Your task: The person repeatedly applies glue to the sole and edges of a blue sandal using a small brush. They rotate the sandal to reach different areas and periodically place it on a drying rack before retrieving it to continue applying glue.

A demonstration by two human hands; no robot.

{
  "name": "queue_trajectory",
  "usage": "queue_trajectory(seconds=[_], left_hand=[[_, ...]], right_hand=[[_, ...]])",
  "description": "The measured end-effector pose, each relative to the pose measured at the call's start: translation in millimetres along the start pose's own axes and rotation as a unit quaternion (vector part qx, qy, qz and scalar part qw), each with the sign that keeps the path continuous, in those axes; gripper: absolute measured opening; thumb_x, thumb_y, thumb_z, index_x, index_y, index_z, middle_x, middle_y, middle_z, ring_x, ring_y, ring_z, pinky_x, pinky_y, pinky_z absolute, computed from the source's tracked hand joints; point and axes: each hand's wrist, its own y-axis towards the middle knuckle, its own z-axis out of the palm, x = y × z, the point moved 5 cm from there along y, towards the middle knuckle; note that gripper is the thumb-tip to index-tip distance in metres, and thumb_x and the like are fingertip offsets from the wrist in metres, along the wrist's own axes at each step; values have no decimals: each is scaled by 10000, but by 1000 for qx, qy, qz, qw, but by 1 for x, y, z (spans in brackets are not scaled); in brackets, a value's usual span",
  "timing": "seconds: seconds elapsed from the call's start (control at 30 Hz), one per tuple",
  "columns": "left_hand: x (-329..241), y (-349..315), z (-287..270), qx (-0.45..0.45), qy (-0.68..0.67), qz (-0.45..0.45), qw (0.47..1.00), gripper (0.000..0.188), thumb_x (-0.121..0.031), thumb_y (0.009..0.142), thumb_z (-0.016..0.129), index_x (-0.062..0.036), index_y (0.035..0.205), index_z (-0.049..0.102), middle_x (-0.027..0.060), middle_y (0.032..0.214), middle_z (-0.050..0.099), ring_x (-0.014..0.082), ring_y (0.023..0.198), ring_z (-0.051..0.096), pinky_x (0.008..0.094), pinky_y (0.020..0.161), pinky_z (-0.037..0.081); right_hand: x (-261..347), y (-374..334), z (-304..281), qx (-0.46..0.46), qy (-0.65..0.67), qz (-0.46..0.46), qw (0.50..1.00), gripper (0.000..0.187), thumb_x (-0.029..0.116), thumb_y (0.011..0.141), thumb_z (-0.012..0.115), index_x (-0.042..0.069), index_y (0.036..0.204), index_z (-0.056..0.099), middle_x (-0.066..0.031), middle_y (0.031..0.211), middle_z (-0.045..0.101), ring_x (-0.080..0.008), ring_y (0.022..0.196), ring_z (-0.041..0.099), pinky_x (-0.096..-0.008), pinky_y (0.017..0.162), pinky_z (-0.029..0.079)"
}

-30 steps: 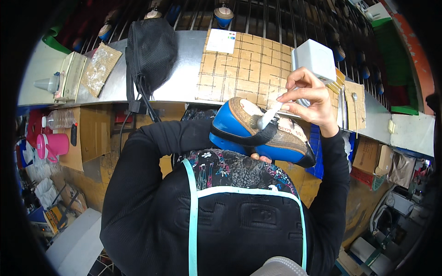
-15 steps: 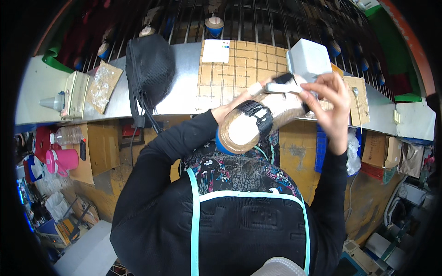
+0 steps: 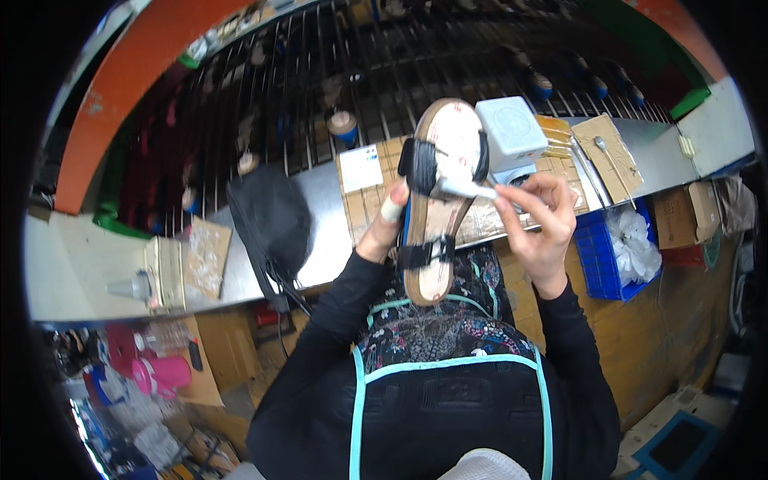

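A sandal (image 3: 442, 220) with black straps, a pale insole and a tan edge is held up over the front of the bench, toe pointing away from me. My left hand (image 3: 386, 226) grips it from the left side; most of those fingers are hidden behind the sandal. Between thumb and fingertips, my right hand (image 3: 538, 222) pinches a slim white tool (image 3: 466, 189), whose exact kind I cannot make out. The tool's far end lies at the inner edge of the front strap (image 3: 423, 166). Near the heel runs a second, buckled strap (image 3: 428, 254).
Behind the bench stretches a rack of metal rods (image 3: 288, 104). A black bag (image 3: 270, 224) lies left, with a glue-smeared board (image 3: 208, 258) beyond it. Just right of the sandal stands a white box-shaped device (image 3: 512, 128). A blue crate (image 3: 596, 260) holds white plastic below the bench's right side.
My left hand has raised the sandal and turned it so the toe points away and the insole faces me. The white tool has shifted onto the front strap. My view has tilted and moved.
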Motion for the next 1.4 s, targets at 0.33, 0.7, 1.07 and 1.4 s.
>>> queue_trajectory(seconds=[0.33,0.7,1.07,1.4], left_hand=[[19,-5,-29,-53,-147,27,987,1051,-730,727,618,-8,1430,319,204,1417,409,334,1231,495,444,1010,459],[35,8,-61,-95,-216,-17,972,1008,-745,752,554,28,1373,372,261,1196,557,384,960,626,486,762,563],[-21,45,2,-164,-106,112,974,996,-829,833,222,-93,1504,236,94,1480,355,270,1375,302,436,1156,200],[78,78,-46,-75,-297,-207,929,809,-691,903,384,-152,1494,261,235,1312,517,325,1119,569,381,891,476]], right_hand=[[26,9,9,-107,-118,-131,979,225,166,686,812,122,897,746,-12,864,567,-125,713,510,-331,774,252],[-35,16,29,27,180,88,979,162,182,808,743,68,918,707,-52,899,562,-133,784,515,-292,751,363],[-50,7,61,-37,527,232,817,513,94,795,776,99,1054,333,-136,1125,547,-166,998,589,-280,803,502],[-163,132,93,17,555,425,715,291,93,799,751,48,924,492,-64,804,625,-179,641,663,-340,546,569]])
